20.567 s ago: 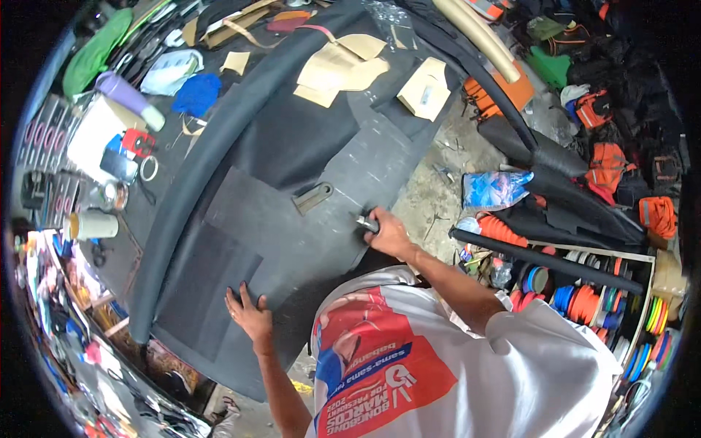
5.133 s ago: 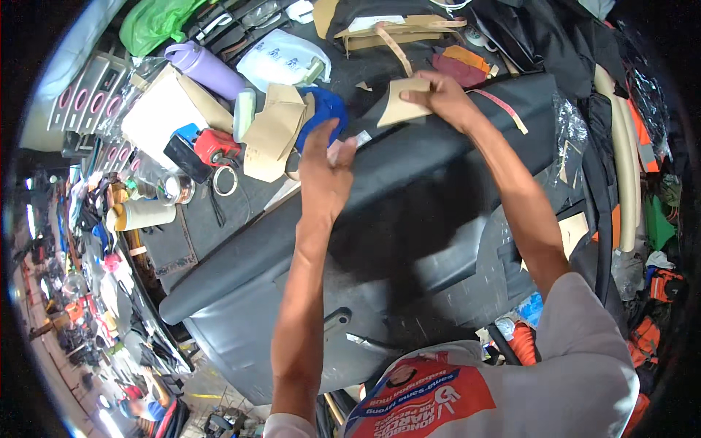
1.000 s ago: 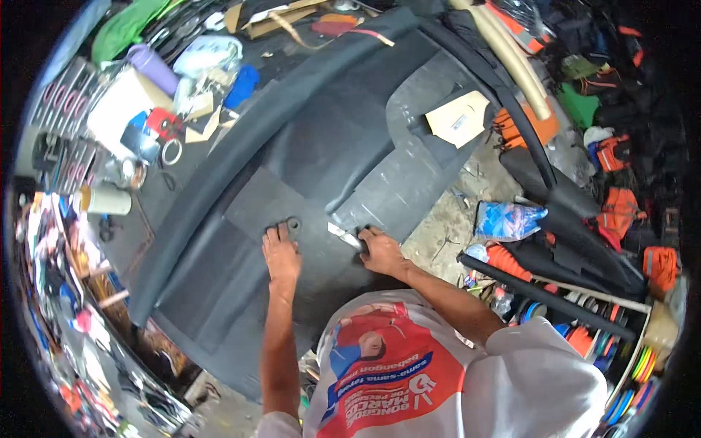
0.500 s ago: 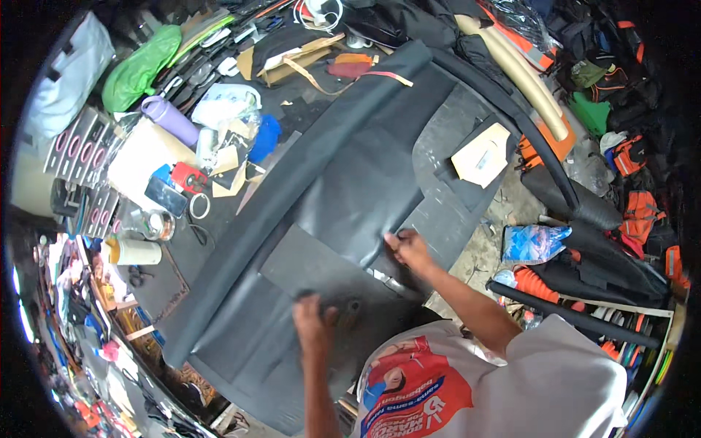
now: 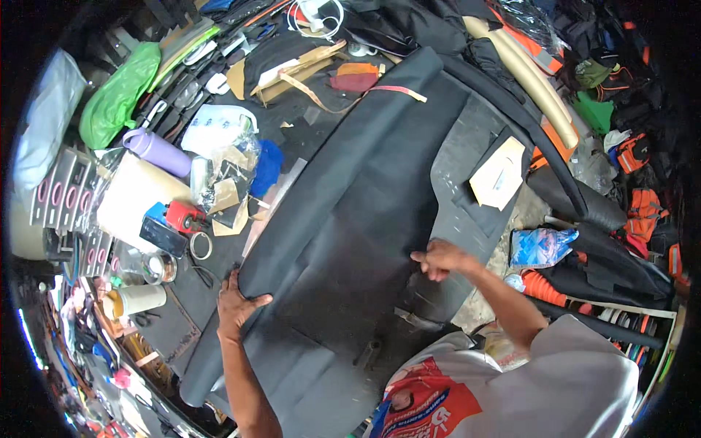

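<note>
The left hand (image 5: 239,303), over the black sheet (image 5: 365,241) half a second ago, has swung out to the far edge of its long roll (image 5: 328,175) across the worktop (image 5: 179,310), grip spread with thumb and fingers apart. The right hand (image 5: 442,259) curls at the sheet's other edge, though I can't tell whether its fingers pinch anything; together they now seem to span the material's width.

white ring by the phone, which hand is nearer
Left. The left hand is at the black roll, lower right of the white ring; the right hand is farther right, by the black sheet.
</note>
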The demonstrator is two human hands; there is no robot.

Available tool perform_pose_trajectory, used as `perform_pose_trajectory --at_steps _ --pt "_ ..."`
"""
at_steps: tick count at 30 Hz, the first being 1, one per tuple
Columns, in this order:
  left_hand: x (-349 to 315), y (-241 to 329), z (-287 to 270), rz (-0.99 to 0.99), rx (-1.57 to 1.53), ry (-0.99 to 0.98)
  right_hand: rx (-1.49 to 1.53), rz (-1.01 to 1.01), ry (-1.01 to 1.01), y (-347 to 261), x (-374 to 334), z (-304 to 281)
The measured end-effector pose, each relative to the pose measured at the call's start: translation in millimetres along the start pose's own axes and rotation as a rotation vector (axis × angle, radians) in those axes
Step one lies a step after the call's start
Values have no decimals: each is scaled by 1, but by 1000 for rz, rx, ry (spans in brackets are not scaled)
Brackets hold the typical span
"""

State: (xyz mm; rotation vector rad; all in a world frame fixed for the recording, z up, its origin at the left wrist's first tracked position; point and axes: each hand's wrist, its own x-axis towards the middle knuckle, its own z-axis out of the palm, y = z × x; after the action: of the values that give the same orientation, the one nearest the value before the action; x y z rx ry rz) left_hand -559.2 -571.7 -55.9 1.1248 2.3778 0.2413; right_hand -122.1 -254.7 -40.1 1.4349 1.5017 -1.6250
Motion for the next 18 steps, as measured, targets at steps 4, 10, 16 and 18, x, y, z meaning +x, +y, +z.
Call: perform_pose_trajectory --at_steps 4,10,16,18 --pt "2 35 -4 -151 83 -21 -137 -283 581 -92 22 -92" --pt "9 40 1 -142 84 31 -365 -879 1344 -194 203 -239" --pt "1 27 10 -125 119 90 -692 -567 1007 -241 240 -274" --pt "-2 22 10 -137 166 96 -823 -583 952 -264 227 -261"
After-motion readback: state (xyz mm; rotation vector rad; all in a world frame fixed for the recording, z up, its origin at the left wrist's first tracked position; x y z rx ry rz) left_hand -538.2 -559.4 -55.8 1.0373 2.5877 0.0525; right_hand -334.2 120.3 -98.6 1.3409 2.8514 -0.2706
